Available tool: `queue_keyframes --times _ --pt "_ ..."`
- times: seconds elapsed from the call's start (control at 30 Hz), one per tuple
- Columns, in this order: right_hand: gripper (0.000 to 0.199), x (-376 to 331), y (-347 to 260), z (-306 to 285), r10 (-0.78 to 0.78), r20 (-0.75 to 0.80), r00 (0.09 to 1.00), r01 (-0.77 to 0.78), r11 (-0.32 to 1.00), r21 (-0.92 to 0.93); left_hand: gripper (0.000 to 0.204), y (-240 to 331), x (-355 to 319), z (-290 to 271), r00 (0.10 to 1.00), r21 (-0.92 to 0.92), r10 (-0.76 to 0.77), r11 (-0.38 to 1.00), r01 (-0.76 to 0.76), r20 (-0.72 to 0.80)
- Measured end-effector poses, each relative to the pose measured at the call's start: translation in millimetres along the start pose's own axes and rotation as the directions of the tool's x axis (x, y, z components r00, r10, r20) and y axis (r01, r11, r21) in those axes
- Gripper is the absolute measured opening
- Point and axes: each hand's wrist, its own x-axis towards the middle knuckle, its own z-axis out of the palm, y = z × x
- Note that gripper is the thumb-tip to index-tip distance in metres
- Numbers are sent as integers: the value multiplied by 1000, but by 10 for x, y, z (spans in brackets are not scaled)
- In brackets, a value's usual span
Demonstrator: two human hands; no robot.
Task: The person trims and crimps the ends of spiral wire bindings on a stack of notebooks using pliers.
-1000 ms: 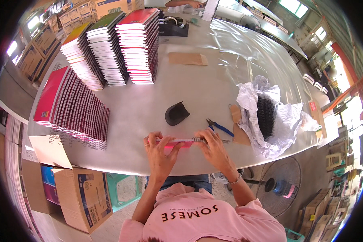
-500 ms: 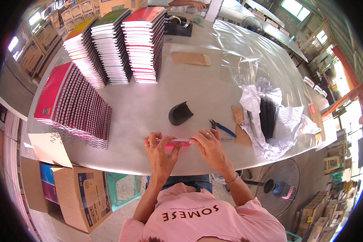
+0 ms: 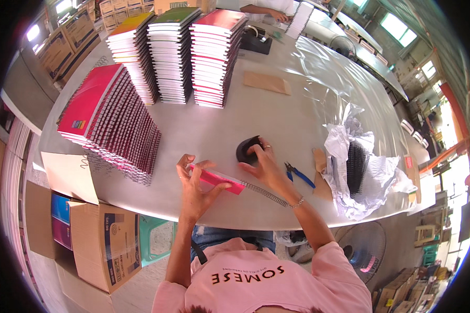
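Note:
My left hand grips a pink-covered notebook held on edge above the near side of the grey table. A wire spiral coil sticks out of the notebook to the right, under my right wrist. My right hand reaches forward and rests its fingers on a small black curved object lying on the table; whether it grips that object is unclear.
Blue-handled pliers lie right of my right hand. A crumpled plastic bag holds black coils. A slanted row of pink notebooks and tall notebook stacks fill the left and back. Cardboard boxes stand below left. Another person's hands work at the far end.
My right hand let go of the notebook's right end and reached forward onto the black object. The left hand keeps the notebook, its coil now sticking out free.

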Motion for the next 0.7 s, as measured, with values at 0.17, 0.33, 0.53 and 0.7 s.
queue_keyframes --times 0.17,0.33,0.53,0.7 --pt "62 -2 47 -558 66 593 802 -549 470 691 79 -115 -81 63 997 -68 -50 996 54 61" --pt "52 -234 208 -687 -472 490 733 -491 132 861 83 -131 -81 110 994 -72 -38 996 46 104" --pt "47 -203 -112 -767 -131 707 695 -609 416 675 82 -151 -55 74 990 -85 -26 996 38 139" --pt "44 -253 -288 -904 -197 643 740 -444 575 687 82 -163 10 96 988 -134 -6 991 28 156"
